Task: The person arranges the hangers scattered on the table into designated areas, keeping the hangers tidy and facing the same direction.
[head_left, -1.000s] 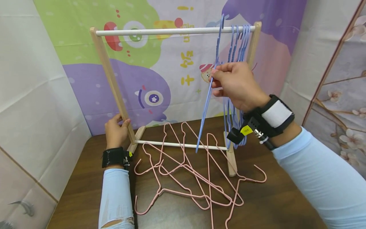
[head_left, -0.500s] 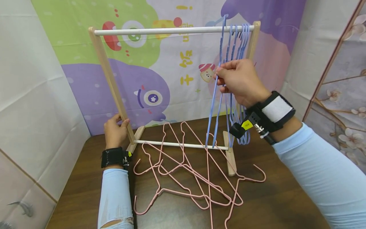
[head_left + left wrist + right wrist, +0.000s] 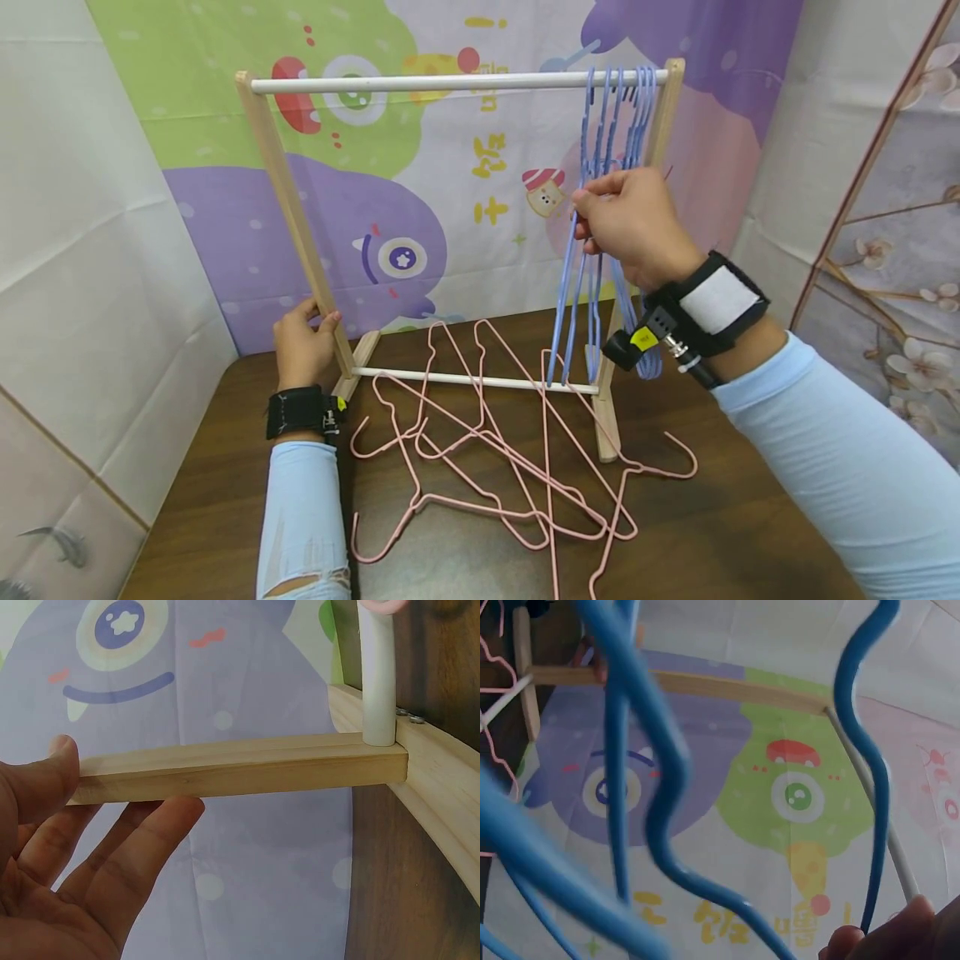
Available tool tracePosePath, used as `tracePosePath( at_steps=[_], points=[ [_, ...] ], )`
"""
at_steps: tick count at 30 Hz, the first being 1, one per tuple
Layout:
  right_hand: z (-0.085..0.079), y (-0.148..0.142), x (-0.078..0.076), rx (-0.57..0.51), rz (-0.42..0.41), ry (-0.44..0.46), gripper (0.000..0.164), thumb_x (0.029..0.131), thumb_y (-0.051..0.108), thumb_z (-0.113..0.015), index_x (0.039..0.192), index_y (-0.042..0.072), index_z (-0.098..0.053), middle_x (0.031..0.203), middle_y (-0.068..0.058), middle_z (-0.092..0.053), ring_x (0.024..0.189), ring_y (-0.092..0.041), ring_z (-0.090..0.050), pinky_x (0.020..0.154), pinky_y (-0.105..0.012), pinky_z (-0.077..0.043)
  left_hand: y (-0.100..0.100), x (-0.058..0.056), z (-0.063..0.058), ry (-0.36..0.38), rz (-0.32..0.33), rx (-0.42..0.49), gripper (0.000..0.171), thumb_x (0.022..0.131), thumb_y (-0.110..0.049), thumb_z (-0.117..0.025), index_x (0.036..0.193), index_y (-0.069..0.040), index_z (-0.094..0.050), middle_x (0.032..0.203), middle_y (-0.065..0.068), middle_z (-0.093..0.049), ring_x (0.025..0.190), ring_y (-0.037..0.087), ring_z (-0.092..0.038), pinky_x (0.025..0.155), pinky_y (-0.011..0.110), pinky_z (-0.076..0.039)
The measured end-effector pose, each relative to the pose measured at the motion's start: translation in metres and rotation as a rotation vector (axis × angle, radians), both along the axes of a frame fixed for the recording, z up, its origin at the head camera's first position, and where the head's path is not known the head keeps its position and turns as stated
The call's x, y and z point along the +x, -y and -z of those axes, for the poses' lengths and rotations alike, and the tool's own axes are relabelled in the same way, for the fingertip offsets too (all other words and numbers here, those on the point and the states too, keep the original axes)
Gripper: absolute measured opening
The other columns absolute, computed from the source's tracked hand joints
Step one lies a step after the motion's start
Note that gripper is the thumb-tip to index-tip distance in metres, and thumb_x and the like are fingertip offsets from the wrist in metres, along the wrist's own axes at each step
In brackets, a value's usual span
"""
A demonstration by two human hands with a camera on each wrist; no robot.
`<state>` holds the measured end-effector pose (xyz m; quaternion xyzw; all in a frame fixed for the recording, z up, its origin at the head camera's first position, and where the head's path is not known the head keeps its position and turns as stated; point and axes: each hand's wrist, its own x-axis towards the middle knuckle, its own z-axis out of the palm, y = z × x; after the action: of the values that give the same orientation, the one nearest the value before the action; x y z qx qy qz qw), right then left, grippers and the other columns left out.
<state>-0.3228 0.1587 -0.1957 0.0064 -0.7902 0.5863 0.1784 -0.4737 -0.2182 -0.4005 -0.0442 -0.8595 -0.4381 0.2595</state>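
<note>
My right hand (image 3: pixel 633 221) pinches a blue hanger (image 3: pixel 562 308) near its top, at the right part of the white rail (image 3: pixel 420 83). This hanger's hook sits over the rail. Several more blue hangers (image 3: pixel 639 117) hang beside it, bunched toward the right post and partly hidden behind the hand. In the right wrist view, my fingertips (image 3: pixel 911 930) are at the blue wire (image 3: pixel 881 802). Low on the left, my left hand (image 3: pixel 303 346) holds the wooden post (image 3: pixel 288 208) of the clothes rack, thumb on one side and fingers (image 3: pixel 135 870) on the other.
Several pink hangers (image 3: pixel 480 506) lie tangled on the brown table (image 3: pixel 750 533) in front of the rack. A lower white bar (image 3: pixel 465 380) joins the rack's wooden feet (image 3: pixel 607 429). Behind hangs a cartoon-printed cloth (image 3: pixel 495 275); pale panels (image 3: pixel 97 233) stand at both sides.
My right hand has moved slightly right and down. The blue hanger it holds has shifted toward the others, its hook dropping onto the rail. The left hand keeps its place.
</note>
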Motion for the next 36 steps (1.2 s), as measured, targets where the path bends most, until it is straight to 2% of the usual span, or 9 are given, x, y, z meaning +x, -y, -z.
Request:
tracePosePath(
  at_steps=[5,9,13,17,25,30,32,36],
  points=[
    [0.005,0.004,0.009,0.094,0.034,-0.04,0.029,0.102,0.009,-0.061,0.126,-0.004,-0.053,0.088,-0.008,-0.064,0.055,-0.009,-0.058,0.047,-0.021,-0.051,0.0,0.001,-0.001,0.012,0.004,0.001,0.032,0.101,-0.015,-0.066,0.129,0.0,-0.068,0.128,0.021,-0.068,0.105,0.043,-0.071,0.087,0.053,-0.06],
    [0.008,0.012,0.025,0.2,0.007,-0.043,0.029,0.102,0.012,-0.063,0.127,0.0,-0.055,0.091,-0.009,-0.064,0.058,-0.013,-0.06,0.046,-0.024,-0.05,-0.001,0.002,-0.002,0.013,0.006,0.0,0.031,0.101,-0.015,-0.066,0.128,0.0,-0.069,0.128,0.021,-0.069,0.104,0.042,-0.071,0.086,0.052,-0.06],
    [0.016,0.025,0.045,0.369,-0.085,-0.056,0.019,0.102,0.017,-0.064,0.116,0.004,-0.065,0.083,-0.008,-0.065,0.059,-0.016,-0.06,0.047,-0.027,-0.048,-0.002,0.002,-0.002,0.011,0.011,0.004,0.031,0.101,-0.014,-0.066,0.128,0.001,-0.068,0.127,0.021,-0.069,0.104,0.042,-0.071,0.085,0.052,-0.06],
    [0.028,0.039,0.06,0.51,-0.162,-0.136,0.011,0.1,0.016,-0.066,0.102,0.007,-0.072,0.07,-0.003,-0.065,0.056,-0.017,-0.057,0.051,-0.029,-0.046,-0.001,0.002,-0.002,0.005,0.009,0.006,0.031,0.101,-0.014,-0.067,0.129,0.0,-0.068,0.126,0.021,-0.069,0.104,0.042,-0.071,0.086,0.052,-0.06],
    [0.057,0.063,0.081,0.593,-0.297,-0.236,0.006,0.097,0.013,-0.071,0.093,0.009,-0.073,0.071,0.007,-0.065,0.06,-0.007,-0.056,0.057,-0.029,-0.05,0.0,0.0,-0.001,-0.002,0.002,-0.009,0.032,0.101,-0.016,-0.067,0.129,0.0,-0.069,0.127,0.021,-0.069,0.104,0.043,-0.071,0.087,0.053,-0.06],
    [0.079,0.078,0.096,0.701,-0.324,-0.317,0.008,0.096,0.016,-0.072,0.09,0.011,-0.072,0.07,0.011,-0.059,0.063,-0.003,-0.052,0.058,-0.024,-0.048,0.0,0.0,-0.001,0.01,0.004,-0.005,0.036,0.101,-0.017,-0.067,0.133,-0.002,-0.067,0.13,0.022,-0.067,0.105,0.043,-0.071,0.085,0.052,-0.06],
    [0.088,0.083,0.101,0.749,-0.349,-0.321,0.008,0.097,0.017,-0.072,0.091,0.012,-0.072,0.071,0.011,-0.057,0.064,-0.003,-0.051,0.06,-0.023,-0.047,0.0,0.0,-0.001,0.011,0.005,-0.005,0.035,0.101,-0.017,-0.067,0.133,-0.002,-0.067,0.13,0.022,-0.067,0.105,0.043,-0.071,0.084,0.052,-0.061],
    [0.106,0.09,0.108,0.827,-0.453,-0.282,0.01,0.098,0.018,-0.07,0.091,0.012,-0.071,0.077,0.01,-0.06,0.069,-0.003,-0.053,0.065,-0.022,-0.048,0.001,0.0,-0.001,0.006,0.001,-0.009,0.034,0.101,-0.016,-0.067,0.131,-0.001,-0.068,0.129,0.022,-0.068,0.104,0.043,-0.071,0.081,0.053,-0.061]
  ],
)
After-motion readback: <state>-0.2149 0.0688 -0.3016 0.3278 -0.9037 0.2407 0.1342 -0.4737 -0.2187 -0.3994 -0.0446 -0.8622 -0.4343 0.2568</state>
